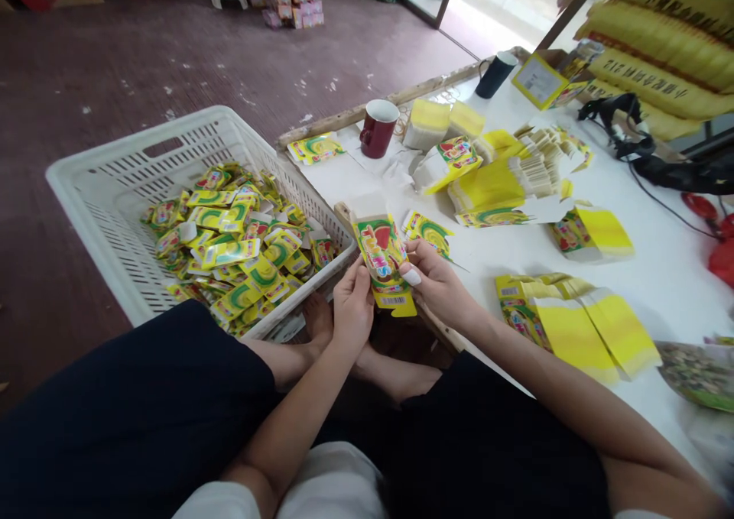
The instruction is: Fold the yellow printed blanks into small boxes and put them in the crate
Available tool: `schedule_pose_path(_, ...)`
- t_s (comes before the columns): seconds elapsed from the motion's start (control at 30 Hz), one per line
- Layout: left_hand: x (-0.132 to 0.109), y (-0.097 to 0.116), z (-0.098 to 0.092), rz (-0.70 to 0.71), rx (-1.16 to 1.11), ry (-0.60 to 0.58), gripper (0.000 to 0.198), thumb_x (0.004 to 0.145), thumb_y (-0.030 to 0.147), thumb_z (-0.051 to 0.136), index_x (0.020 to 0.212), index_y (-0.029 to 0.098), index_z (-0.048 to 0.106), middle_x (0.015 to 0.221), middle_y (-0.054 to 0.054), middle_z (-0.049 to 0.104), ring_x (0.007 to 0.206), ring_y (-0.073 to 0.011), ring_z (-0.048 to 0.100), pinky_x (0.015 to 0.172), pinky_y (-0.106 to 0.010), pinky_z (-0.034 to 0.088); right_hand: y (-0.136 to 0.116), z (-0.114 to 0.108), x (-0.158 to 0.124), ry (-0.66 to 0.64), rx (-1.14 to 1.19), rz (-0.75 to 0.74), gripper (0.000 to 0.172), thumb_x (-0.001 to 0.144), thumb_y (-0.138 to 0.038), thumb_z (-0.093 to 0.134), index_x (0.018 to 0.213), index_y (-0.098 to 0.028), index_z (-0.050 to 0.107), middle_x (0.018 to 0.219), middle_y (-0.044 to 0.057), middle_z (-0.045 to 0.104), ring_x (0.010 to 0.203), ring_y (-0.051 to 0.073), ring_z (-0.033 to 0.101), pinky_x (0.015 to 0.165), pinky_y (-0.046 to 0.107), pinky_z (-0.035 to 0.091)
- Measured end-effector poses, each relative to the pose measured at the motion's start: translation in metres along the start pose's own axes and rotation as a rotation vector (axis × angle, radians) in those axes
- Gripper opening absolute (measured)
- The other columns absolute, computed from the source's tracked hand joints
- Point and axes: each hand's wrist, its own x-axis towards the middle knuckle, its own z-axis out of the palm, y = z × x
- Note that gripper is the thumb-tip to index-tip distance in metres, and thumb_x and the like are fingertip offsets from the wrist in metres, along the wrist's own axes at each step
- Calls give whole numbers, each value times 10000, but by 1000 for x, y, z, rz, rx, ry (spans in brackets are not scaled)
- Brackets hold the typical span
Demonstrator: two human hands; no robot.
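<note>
The left hand [352, 305] and the right hand [439, 282] are pinching one printed carton [383, 255] between closed fingers at the near left edge of the surface [659, 274], where stacks of flat blanks [579, 328] are lying unfolded, while many folded cartons [235, 244] are filling the white basket [86, 198].

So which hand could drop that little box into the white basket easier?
Probably the left hand: it holds the small yellow-green cardboard box on the side nearest the white plastic basket; the right hand sits toward the white table.
</note>
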Motion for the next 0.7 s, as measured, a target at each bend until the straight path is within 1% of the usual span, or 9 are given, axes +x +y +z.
schedule_pose_path(0.1, -1, -3, -5, 5, 39, 15, 473, 730, 545, 840, 1044, 195, 792, 1007, -83, 808, 1080, -268, 735, 977, -399, 580, -2, -1, -2, -21, 77, 49, 478, 814, -639, 724, 1006, -269, 490, 914, 8, 695, 767, 173, 668, 685, 309, 559)
schedule_pose_path(0.2, 0, -1, -11, 17, 142, -13, 433, 777, 494, 816, 1076, 182, 794, 1043, -89, 808, 1002, -257, 755, 912, -384, 608, -1, -4, -3, -32, 66, 52, 473, 807, -636, 734, 994, -267, 505, 859, -7, 685, 722, 163, 653, 647, 291, 546)
schedule_pose_path(0.27, 0, 1, -13, 34, 196, -29, 405, 817, 461, 787, 1104, 175, 787, 1070, -89, 804, 982, -244, 757, 907, -374, 607, 0, -5, -3, -17, 44, 43, 484, 801, -656, 728, 982, -265, 506, 816, -19, 670, 697, 159, 640, 630, 285, 540)
schedule_pose_path(0.4, 0, 5, -11, 68, 257, -42, 385, 863, 448, 742, 1133, 175, 774, 1123, -95, 791, 1044, -237, 739, 942, -357, 585, 1, -5, -2, 0, -34, -2, 473, 820, -665, 704, 964, -260, 505, 785, -29, 647, 700, 156, 622, 633, 280, 532)
schedule_pose_path(0.5, 2, 5, -12, 78, 208, -38, 398, 856, 453, 748, 1160, 196, 757, 1162, -90, 777, 1086, -236, 723, 946, -342, 574, 3, -1, -4, -1, -68, 2, 442, 843, -641, 693, 960, -253, 516, 774, -32, 629, 673, 143, 590, 620, 270, 510)
schedule_pose_path(0.57, 3, 5, -14, 84, 190, -32, 363, 853, 448, 754, 1120, 202, 762, 1117, -72, 784, 1033, -219, 732, 907, -320, 579, 5, 1, -5, -21, -50, 28, 426, 854, -626, 688, 963, -249, 523, 787, -30, 625, 669, 138, 579, 630, 275, 507)
schedule_pose_path(0.63, 3, 3, -16, 84, 212, -4, 300, 855, 446, 753, 1015, 192, 775, 1013, -50, 795, 919, -194, 740, 835, -293, 584, 6, 4, -5, -29, -32, 37, 418, 845, -612, 704, 935, -248, 519, 806, -26, 620, 685, 140, 575, 642, 280, 506)
schedule_pose_path(0.7, 2, 2, -17, 75, 227, 36, 290, 852, 463, 750, 914, 181, 770, 898, -32, 791, 810, -175, 730, 765, -278, 583, 8, 3, -4, -11, -52, 22, 414, 831, -600, 723, 889, -246, 516, 819, -19, 616, 708, 147, 567, 640, 279, 496)
